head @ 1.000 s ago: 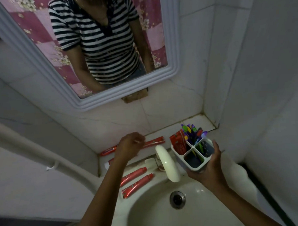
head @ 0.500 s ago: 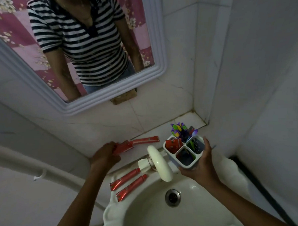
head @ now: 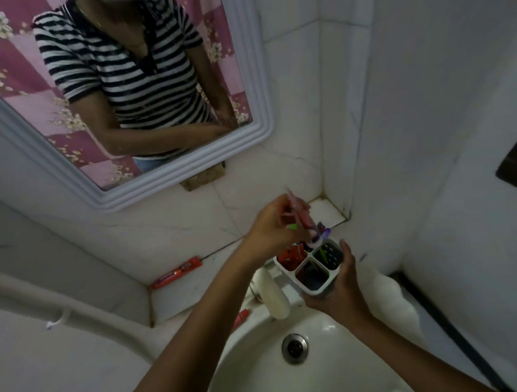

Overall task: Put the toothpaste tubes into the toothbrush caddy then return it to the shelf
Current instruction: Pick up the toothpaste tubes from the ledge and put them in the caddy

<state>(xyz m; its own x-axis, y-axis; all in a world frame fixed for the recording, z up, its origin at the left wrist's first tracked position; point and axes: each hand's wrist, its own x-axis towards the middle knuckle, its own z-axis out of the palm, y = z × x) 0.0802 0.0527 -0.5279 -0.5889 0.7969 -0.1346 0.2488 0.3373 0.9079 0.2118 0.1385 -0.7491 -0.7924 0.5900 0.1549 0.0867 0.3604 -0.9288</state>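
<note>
My right hand (head: 342, 287) holds a white four-compartment toothbrush caddy (head: 312, 266) over the basin's back edge. Coloured toothbrushes stand in its far compartment and a red tube sits in its left one. My left hand (head: 270, 225) grips a red toothpaste tube (head: 302, 216), blurred, tilted cap down right above the caddy's far compartments. Another red tube (head: 177, 272) lies on the tiled shelf to the left. The end of one more red tube (head: 241, 316) peeks out on the basin rim, mostly hidden by my left forearm.
A white basin (head: 253, 374) with a metal drain (head: 294, 347) lies below the hands. A white tap (head: 275, 296) juts out beside the caddy. A framed mirror (head: 255, 86) hangs on the tiled wall, which corners at the right. A white pipe (head: 79, 316) runs along the left.
My left hand picked a red tube off the shelf and carried it right, over the caddy. The caddy stays in my right hand. The camera view shifted.
</note>
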